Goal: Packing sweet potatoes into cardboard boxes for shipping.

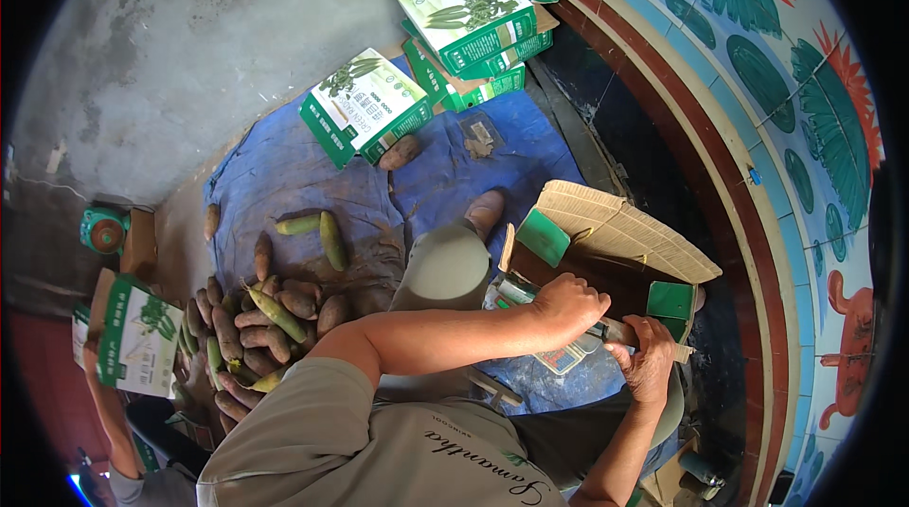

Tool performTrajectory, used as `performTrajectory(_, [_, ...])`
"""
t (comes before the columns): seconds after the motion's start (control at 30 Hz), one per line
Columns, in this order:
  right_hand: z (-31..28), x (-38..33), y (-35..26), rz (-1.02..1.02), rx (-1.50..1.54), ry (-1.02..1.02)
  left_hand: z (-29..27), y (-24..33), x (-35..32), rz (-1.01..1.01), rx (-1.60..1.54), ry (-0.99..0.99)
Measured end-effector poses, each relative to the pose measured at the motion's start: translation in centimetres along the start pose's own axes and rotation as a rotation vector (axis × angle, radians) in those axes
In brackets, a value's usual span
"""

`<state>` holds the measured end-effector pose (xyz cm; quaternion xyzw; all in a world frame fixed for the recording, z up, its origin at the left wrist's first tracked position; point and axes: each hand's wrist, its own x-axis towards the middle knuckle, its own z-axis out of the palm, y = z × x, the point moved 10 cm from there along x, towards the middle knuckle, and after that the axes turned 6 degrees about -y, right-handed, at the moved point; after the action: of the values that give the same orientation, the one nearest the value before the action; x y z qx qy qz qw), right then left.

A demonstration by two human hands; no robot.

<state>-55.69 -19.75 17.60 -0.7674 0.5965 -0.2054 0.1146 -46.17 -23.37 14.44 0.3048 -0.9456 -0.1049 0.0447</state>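
Note:
My left hand (568, 311) reaches across from the left, closed in a fist over the near side of an open cardboard box (630, 232). Close to its right, my right hand (647, 355) has bent fingers closed at the box's near edge. A small greyish-brown thing (620, 330) shows between the two hands; its kind is unclear, and the fingers hide most of it. The box's flaps stand up, with green corner pieces (544, 237) inside. Just below my left hand, a flat device with a panel like a scale's (561, 356) is partly covered by my forearm.
Brown, soil-covered roots (267, 337) and green radishes (331, 240) are heaped on a blue sheet (275, 161) at left. Printed green-and-white cartons (371, 102) stand at the back. At lower left, a co-worker's hand (92, 355) holds another carton (142, 332). A tiled wall (786, 128) curves along the right.

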Motion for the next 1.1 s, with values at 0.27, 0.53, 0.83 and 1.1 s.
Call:
performTrajectory(0.27, [0.9,-0.2,0.9,0.084,0.007,-0.09,-10.5,-1.9,-4.2,0.013,-0.275,0.418])
performTrajectory(0.53, [1.3,-0.3,1.6,0.202,0.017,-0.13,-6.9,-21.8,-17.9,-0.667,-0.355,0.633])
performTrajectory(0.83, [2.5,0.8,1.5,0.17,-0.069,-0.184,23.6,-25.9,-28.5,-1.001,-0.506,-0.055])
performTrajectory(1.1, [3.0,0.4,1.9,0.144,-0.174,-0.187,32.1,-18.3,-23.8,-0.702,-0.476,-0.556])
